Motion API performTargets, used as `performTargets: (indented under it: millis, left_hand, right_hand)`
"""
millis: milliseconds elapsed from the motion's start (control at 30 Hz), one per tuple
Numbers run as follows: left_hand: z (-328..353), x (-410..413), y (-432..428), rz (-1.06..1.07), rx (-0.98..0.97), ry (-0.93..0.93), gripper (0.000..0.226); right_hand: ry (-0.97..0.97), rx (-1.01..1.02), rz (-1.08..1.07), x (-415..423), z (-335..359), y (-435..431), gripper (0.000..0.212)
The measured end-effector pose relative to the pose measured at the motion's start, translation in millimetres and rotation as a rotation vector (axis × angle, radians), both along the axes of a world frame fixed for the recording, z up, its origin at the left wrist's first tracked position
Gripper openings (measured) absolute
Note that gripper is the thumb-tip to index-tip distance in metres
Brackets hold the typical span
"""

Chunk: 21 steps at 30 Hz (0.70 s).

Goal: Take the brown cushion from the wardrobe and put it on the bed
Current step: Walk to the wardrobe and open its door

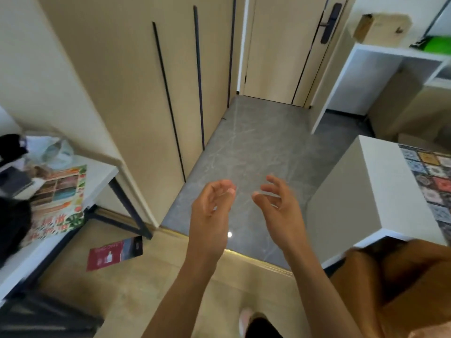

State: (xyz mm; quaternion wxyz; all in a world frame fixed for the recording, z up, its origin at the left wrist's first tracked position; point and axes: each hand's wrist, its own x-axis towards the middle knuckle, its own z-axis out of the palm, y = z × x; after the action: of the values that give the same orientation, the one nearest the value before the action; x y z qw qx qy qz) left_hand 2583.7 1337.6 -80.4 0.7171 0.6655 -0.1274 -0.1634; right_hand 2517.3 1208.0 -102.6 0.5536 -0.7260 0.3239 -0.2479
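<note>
Both hands raised in front over the grey floor (244,152), empty. Left hand (212,206) fingers loosely curled, palm turned inward, holding nothing. Right hand (278,206) fingers spread wide and bent, holding nothing. The two hands are near each other, not touching. Wardrobe (136,76) stands ahead-left, all doors closed, dark vertical handle strips. Brown cushion not visible; cannot tell where it sits. White counter (102,172) at left carries a colourful printed sheet (58,203) near its front edge. Red card (114,252) lies on the floor below it.
</note>
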Motion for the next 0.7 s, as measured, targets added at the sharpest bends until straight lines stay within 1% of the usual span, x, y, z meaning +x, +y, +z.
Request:
performTargets:
  millis: [167, 300, 433, 700]
  left_hand:
    - [-12, 75, -91, 0.028, 0.027, -0.013, 0.015]
    - [-12, 131, -173, 0.099, 0.044, -0.017, 0.018]
    - [2, 181, -244, 0.171, 0.033, -0.023, 0.017]
    - [9, 302, -324, 0.306, 0.055, -0.024, 0.015]
  right_hand:
    - [-0.020, 0.013, 0.000, 82, -18, -94, 0.047]
    - [-0.024, 0.014, 0.099, 147, -19, -176, 0.051]
    - [-0.018, -0.009, 0.177, 210, -1, -254, 0.053]
    - [-0.035, 0.011, 0.294, 348, 19, -342, 0.052]
